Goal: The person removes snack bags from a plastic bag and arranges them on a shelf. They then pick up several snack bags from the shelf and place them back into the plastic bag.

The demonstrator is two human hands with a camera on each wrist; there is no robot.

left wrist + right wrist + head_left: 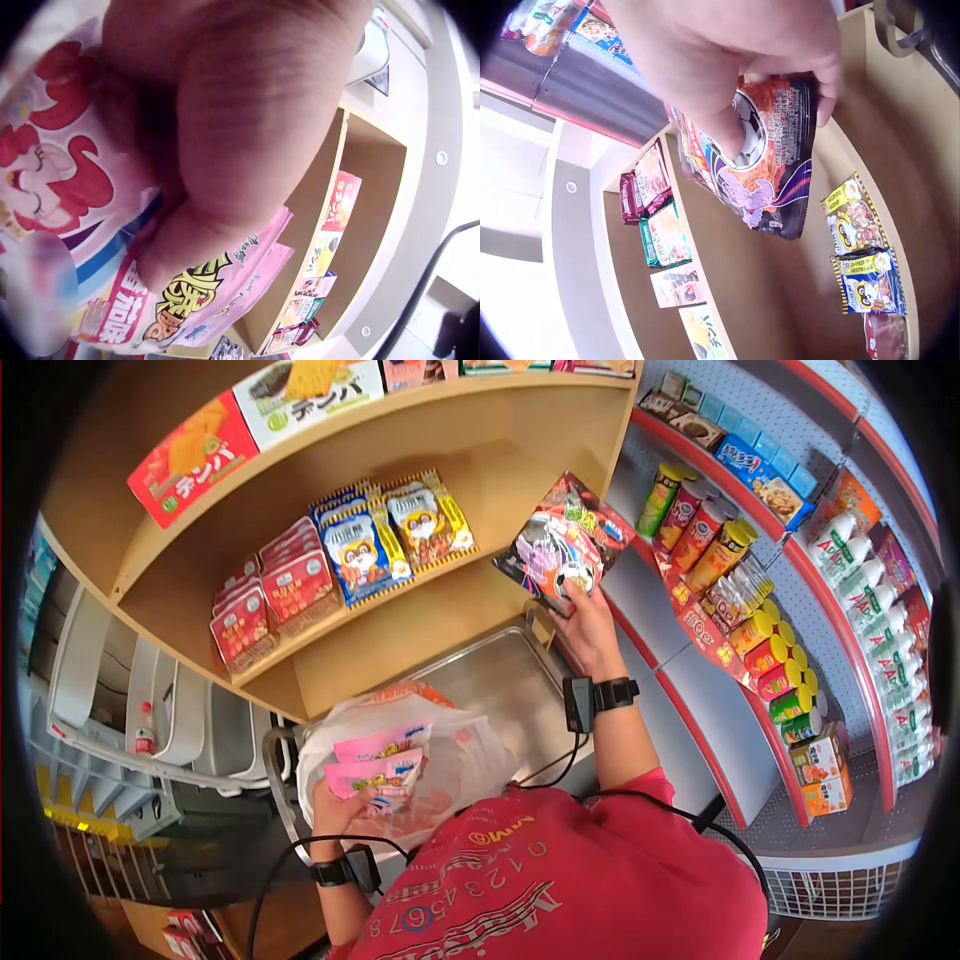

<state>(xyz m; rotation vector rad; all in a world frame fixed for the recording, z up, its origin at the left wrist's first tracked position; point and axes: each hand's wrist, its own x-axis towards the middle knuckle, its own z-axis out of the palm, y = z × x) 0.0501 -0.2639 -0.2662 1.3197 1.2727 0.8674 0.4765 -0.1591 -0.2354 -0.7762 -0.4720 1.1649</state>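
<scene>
In the head view the left hand (pixel 345 805) pinches pink snack bags (pixel 385 772) over a white plastic bag (pixel 470 760). The left wrist view shows its thumb and fingers on a pink bag (pixel 187 300) with a cartoon pony. The right hand (pixel 590 630) holds a black and red snack bag (pixel 565 550) up before the shelf's right end. Seen from the right wrist, the right hand (pixel 742 60) pinches this dark bag (pixel 772 165) at its edge, thumb on the front.
A wooden shelf (pixel 370 620) holds blue and yellow bags (pixel 365 555) and red packs (pixel 300 585). Below is a metal cart (pixel 500 670). On the right, a red-edged rack (pixel 690 760) carries cans and bottles. A white basket (pixel 840 885) stands lower right.
</scene>
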